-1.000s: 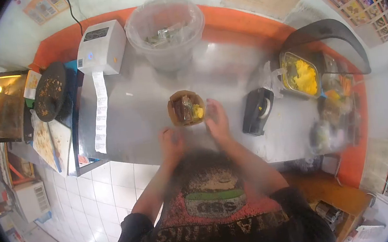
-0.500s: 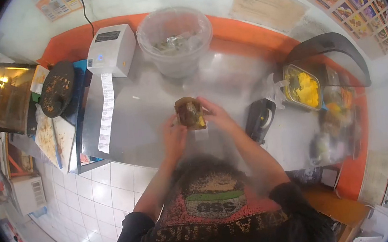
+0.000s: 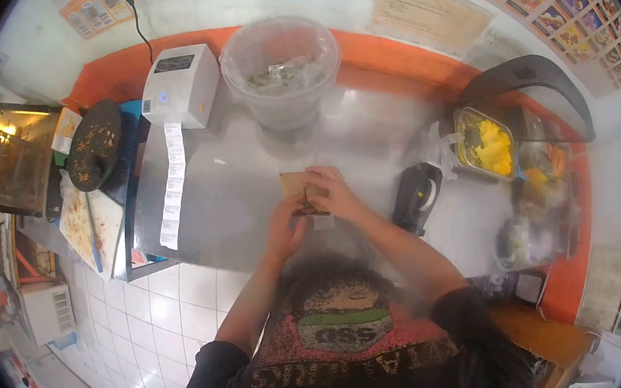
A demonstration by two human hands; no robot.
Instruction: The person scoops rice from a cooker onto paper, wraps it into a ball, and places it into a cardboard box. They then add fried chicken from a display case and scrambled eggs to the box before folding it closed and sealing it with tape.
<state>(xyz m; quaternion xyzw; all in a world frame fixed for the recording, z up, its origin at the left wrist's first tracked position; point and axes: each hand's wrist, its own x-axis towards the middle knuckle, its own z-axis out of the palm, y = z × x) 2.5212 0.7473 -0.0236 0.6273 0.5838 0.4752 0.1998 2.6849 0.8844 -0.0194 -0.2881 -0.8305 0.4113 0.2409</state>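
Observation:
A small brown cardboard food box (image 3: 293, 184) sits on the steel counter in front of me, its top flaps folded inward. My left hand (image 3: 284, 224) grips the near left side of the box. My right hand (image 3: 335, 194) lies over its right side and top, fingers bent onto the flaps. What the box contains is mostly covered by the flaps and my fingers. Just under its near edge a small pale slip (image 3: 324, 222) shows on the counter.
A white label printer (image 3: 187, 85) trails a long printed strip (image 3: 172, 187) on the left. Behind the box stands a lined plastic bucket (image 3: 280, 98). To the right are a black tape dispenser-like device (image 3: 412, 196) and a metal tray of yellow food (image 3: 490, 144).
The box stood open with dark and yellow contents showing; now its flaps are folded over them. My right hand has moved onto the top, and my left hand has shifted slightly nearer.

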